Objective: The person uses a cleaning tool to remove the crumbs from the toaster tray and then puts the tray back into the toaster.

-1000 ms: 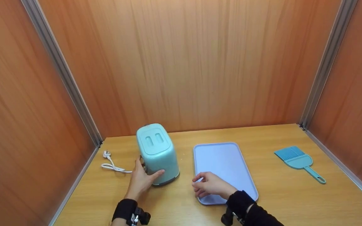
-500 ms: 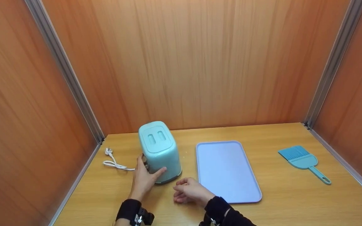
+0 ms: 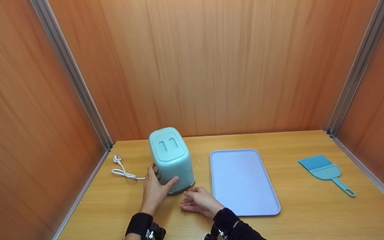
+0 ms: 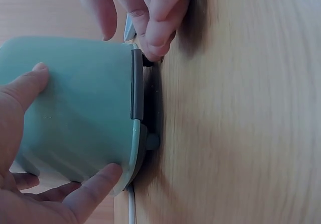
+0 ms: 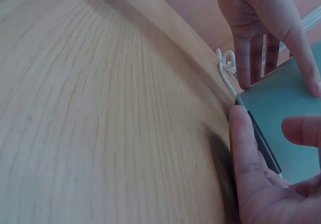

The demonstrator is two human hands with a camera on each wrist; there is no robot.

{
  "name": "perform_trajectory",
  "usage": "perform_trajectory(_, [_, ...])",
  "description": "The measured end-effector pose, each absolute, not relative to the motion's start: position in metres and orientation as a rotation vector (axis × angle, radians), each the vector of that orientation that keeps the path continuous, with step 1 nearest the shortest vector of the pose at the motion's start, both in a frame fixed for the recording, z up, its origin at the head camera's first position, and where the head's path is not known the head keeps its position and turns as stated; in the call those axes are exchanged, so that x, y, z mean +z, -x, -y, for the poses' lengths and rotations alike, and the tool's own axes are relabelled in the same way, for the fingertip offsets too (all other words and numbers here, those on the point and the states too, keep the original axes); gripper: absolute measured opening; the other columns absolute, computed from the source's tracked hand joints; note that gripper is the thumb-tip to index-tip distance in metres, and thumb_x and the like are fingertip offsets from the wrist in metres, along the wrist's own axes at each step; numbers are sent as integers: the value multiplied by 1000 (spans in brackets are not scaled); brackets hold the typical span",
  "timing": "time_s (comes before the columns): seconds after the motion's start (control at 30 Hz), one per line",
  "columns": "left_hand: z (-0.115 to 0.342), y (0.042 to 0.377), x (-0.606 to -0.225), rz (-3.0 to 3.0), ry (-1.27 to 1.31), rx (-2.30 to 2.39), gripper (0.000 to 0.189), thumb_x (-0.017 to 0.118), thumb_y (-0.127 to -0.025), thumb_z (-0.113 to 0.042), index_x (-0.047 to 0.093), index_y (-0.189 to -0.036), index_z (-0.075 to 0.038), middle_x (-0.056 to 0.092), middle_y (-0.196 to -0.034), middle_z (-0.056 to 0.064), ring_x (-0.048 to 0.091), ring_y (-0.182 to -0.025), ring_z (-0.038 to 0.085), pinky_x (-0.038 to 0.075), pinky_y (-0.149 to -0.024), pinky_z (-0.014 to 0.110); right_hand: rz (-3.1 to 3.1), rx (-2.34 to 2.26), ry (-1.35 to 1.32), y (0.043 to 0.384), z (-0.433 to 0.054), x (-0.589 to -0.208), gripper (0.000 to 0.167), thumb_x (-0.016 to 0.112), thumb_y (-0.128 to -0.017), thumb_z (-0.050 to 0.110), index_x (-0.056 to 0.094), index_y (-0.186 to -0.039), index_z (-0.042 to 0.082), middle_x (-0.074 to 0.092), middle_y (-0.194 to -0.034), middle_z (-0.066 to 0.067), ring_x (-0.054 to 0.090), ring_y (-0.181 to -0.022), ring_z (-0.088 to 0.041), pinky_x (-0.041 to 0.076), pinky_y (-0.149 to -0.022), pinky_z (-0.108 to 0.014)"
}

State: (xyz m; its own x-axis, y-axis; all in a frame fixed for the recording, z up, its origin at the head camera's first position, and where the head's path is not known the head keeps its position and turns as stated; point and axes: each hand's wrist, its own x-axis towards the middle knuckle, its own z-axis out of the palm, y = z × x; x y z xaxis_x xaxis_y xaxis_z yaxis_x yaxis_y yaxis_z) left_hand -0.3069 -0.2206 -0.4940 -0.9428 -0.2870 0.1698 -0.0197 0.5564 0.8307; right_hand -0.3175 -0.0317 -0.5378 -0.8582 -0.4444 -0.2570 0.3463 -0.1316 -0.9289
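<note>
A mint-green toaster (image 3: 175, 170) with a lid over its top stands upright on the table. My left hand (image 3: 153, 191) grips its near left corner, thumb on the front face and fingers round the side. In the left wrist view, a dark strip (image 4: 136, 83) runs along the toaster's bottom edge, with a narrow gap beneath. My right hand (image 3: 200, 201) is low beside the base, its fingertips right at the bottom edge. The right wrist view shows its forefinger stretched along the dark strip and the thumb apart, with nothing held between them.
A lilac tray (image 3: 242, 183) lies right of the toaster, its left edge beside my right hand. Further right is a small teal dustpan with a brush (image 3: 325, 172). A white power cord (image 3: 123, 173) with plug lies at left. Wooden panels (image 3: 212, 66) enclose the table.
My right hand has moved left from over the tray to the toaster's base. My left hand keeps its hold on the toaster. The whole view has shifted slightly.
</note>
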Motion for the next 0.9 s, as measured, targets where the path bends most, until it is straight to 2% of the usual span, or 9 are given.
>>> perform_trajectory(0.23, [220,305,-495,2488,-226,-1333,110,90,-88,-43,23,-164,-2,40,-164,32,45,-152,49,41,-125,62,-1570,-2094,52,319,38,-539,23,56,-109,9,49,-125,-5,69,-91,-13,75,-78,-19,68,-83,-34])
perform_trajectory(0.43, [219,306,-495,2499,-252,-1346,109,90,-88,-42,23,-165,-4,38,-165,31,45,-152,49,41,-125,62,-1526,-2150,12,323,40,-542,34,51,-110,8,40,-135,-11,69,-89,-12,75,-77,-18,68,-81,-31])
perform_trajectory(0.53, [219,306,-494,2507,-265,-1344,110,90,-88,-44,22,-165,-4,38,-165,31,45,-152,49,41,-125,63,-1519,-2171,16,325,40,-545,34,48,-112,8,40,-137,-13,70,-87,-10,75,-76,-17,68,-79,-29])
perform_trajectory(0.67, [218,306,-494,2512,-275,-1342,110,90,-88,-45,22,-165,-5,38,-165,31,45,-152,48,41,-125,63,-1522,-2190,33,327,41,-546,29,46,-114,9,47,-130,-15,70,-85,-8,73,-76,-14,67,-77,-26])
perform_trajectory(0.9, [219,307,-496,2509,-291,-1327,110,90,-87,-45,23,-165,-6,39,-165,30,47,-151,48,42,-125,62,-1527,-2207,32,328,48,-546,20,44,-115,9,53,-114,-9,70,-78,-6,72,-71,-10,65,-71,-21])
